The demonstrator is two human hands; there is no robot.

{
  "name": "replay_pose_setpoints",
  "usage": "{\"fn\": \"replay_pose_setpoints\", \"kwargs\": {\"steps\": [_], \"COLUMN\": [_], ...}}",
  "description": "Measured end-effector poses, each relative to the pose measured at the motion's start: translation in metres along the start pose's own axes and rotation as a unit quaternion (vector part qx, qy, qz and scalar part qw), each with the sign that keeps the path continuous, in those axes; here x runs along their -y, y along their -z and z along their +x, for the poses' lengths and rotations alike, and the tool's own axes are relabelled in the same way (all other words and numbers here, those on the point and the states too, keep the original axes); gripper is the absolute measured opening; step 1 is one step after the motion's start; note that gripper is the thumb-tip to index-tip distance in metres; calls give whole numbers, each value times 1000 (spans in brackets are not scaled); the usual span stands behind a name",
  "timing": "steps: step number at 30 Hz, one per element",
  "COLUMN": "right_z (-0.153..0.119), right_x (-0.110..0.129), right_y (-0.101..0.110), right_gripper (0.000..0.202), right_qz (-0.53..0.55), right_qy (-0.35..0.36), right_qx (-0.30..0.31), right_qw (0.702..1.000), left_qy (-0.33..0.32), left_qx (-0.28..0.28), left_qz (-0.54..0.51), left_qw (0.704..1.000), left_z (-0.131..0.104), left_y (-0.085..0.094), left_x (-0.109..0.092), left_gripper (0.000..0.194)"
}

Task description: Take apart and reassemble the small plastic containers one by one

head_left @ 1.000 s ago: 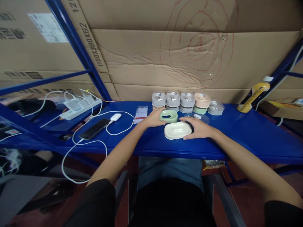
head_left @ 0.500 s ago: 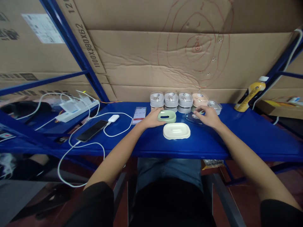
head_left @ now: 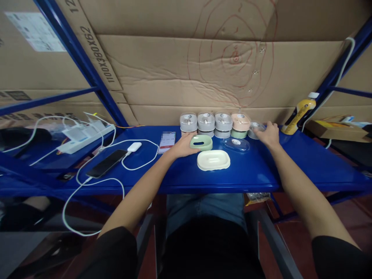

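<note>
My left hand (head_left: 185, 145) is closed around the left end of a pale green soap dish piece (head_left: 205, 147) with an oval slot. In front of it lies a cream soap dish tray (head_left: 213, 160). A clear plastic lid (head_left: 236, 145) with a round sticker rests flat on the desk to the right. My right hand (head_left: 269, 135) reaches to a low clear-topped soap box (head_left: 254, 129) at the right end of the row, thumb and fingers about its right side. Part of that box is hidden behind the hand.
Several lidded soap boxes (head_left: 206, 123) stand along the cardboard backing (head_left: 162, 93). A yellow drink bottle (head_left: 299, 114) leans at the right. On the left are a lit phone (head_left: 167, 142), a dark phone (head_left: 107, 163), a white charging case (head_left: 134, 147), cables and a power strip (head_left: 84, 141).
My right hand has moved right, from above the clear lid to the end soap box, leaving the lid on the desk. My left hand stays on the green piece. The view has shifted slightly.
</note>
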State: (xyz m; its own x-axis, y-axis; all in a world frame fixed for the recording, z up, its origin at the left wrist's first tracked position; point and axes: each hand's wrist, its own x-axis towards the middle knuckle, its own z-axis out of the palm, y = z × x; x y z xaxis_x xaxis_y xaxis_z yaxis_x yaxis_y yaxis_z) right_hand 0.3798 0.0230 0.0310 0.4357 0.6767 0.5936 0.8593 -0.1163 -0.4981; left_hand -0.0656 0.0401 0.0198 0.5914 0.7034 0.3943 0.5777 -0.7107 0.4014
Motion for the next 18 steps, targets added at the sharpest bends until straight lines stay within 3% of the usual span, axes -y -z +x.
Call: {"fn": "replay_pose_setpoints", "kwargs": {"steps": [2, 4, 6, 8, 12, 18], "right_z": [-6, -15, -26, -36, -45, -44], "right_x": [12, 26, 40, 48, 49, 47], "right_y": [4, 8, 10, 8, -3, -3], "right_gripper": [44, 43, 50, 61, 84, 81], "right_qz": [57, 123, 142, 118, 61, 56], "right_qy": [82, 177, 254, 309, 332, 317], "right_qx": [32, 127, 216, 252, 282, 289], "right_qw": [994, 968, 932, 909, 898, 901], "left_qy": [2, 0, -6, -12, -23, -23], "left_qx": [-4, -7, -8, -7, 1, 6], "left_qz": [-1, -2, -3, -7, -17, -28], "left_qw": [1000, 1000, 1000, 1000, 1000, 999], "left_z": [0, 0, 0, 0, 1, 2], "left_y": [0, 1, 3, 4, 5, 6], "left_x": [-1, -4, -6, -7, -8, -12], "left_gripper": [78, 74, 69, 67, 67, 59]}}
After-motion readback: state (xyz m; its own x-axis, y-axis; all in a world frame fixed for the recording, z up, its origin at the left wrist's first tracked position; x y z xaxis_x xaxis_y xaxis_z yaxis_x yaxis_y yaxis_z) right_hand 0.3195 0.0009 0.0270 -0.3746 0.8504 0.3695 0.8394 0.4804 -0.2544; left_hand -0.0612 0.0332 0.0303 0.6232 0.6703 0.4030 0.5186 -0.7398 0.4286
